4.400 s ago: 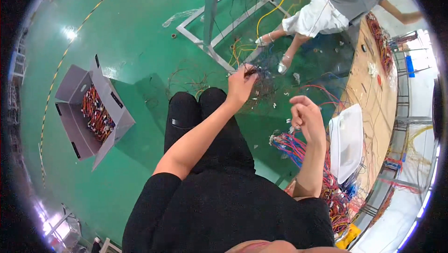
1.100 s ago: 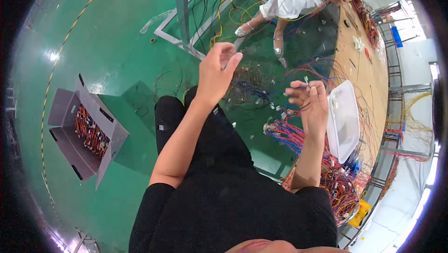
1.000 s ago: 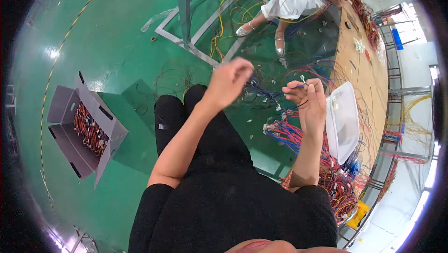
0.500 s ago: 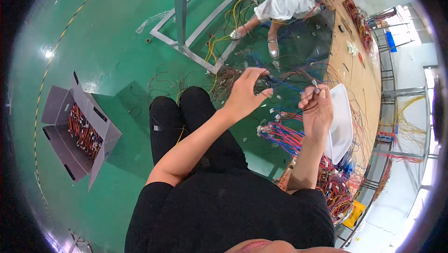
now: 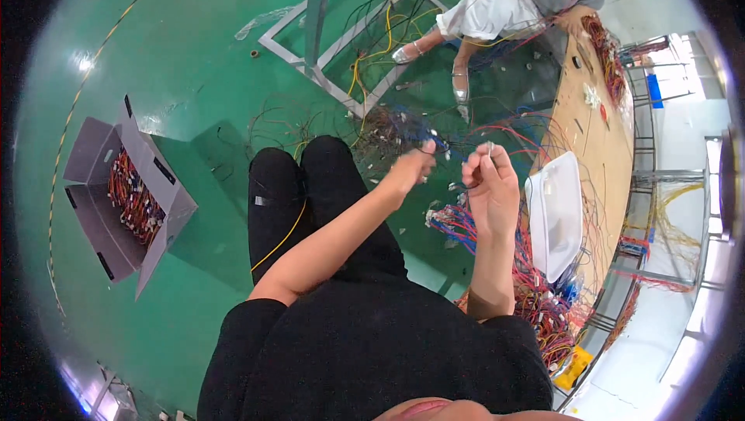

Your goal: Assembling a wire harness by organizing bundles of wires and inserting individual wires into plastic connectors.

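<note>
My right hand (image 5: 493, 188) is raised, with thumb and fingertips pinched on a small wire connector (image 5: 490, 150) that they mostly cover. To its left, my left hand (image 5: 410, 173) is slightly blurred. Its fingers are curled and its thumb points up at thin blue and dark wires (image 5: 441, 143), which it seems to grip near their pale ends. Beneath and beyond both hands, a tangle of loose wires (image 5: 388, 130) lies on the green floor. Red and blue wires with white connectors (image 5: 446, 218) hang below my right hand.
A white plastic tub (image 5: 570, 219) stands by the wooden table (image 5: 586, 130) at the right, above a heap of wire harnesses (image 5: 539, 320). An open grey box (image 5: 97, 227) of harnesses stands left. Ahead are a metal frame (image 5: 314, 72) and a seated person (image 5: 497, 6).
My right hand has moved left, toward the left hand. My left hand has dropped lower and its spread thumb and fingers have closed. The seated person has raised a hand.
</note>
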A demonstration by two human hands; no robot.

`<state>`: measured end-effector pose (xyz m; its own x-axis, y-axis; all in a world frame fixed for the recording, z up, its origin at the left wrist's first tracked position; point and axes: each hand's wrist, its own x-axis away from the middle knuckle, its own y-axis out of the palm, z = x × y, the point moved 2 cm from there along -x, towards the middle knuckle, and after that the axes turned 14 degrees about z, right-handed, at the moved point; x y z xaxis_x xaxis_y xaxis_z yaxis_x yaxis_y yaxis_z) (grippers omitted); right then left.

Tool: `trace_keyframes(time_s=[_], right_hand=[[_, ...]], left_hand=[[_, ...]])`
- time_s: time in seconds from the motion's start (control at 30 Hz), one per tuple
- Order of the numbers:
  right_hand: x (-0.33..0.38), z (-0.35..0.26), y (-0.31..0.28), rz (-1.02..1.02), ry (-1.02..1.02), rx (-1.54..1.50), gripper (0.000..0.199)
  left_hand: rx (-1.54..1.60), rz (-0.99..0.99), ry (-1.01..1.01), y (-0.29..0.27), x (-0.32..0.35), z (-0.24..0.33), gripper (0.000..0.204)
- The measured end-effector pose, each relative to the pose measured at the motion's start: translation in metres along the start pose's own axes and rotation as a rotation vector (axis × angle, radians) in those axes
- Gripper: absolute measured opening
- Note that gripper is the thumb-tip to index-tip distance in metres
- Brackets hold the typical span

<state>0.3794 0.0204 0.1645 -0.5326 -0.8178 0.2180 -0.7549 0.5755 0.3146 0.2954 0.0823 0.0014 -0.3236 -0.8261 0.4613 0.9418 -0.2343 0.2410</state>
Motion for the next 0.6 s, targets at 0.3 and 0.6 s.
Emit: trace_keyframes(time_s=[0.3,0.6], right_hand=[[0.016,0.001,0.002,-0.023,-0.066,0.196,0.007],[-0.011,-0.006,-0.008,0.075,0.173,-0.255,0.01]], left_hand=[[-1.11,0.298,0.577,-0.043,-0.001,0.073,0.046],[-0.44,0.095,0.645,-0.122,-0.034,0.031,0.025]])
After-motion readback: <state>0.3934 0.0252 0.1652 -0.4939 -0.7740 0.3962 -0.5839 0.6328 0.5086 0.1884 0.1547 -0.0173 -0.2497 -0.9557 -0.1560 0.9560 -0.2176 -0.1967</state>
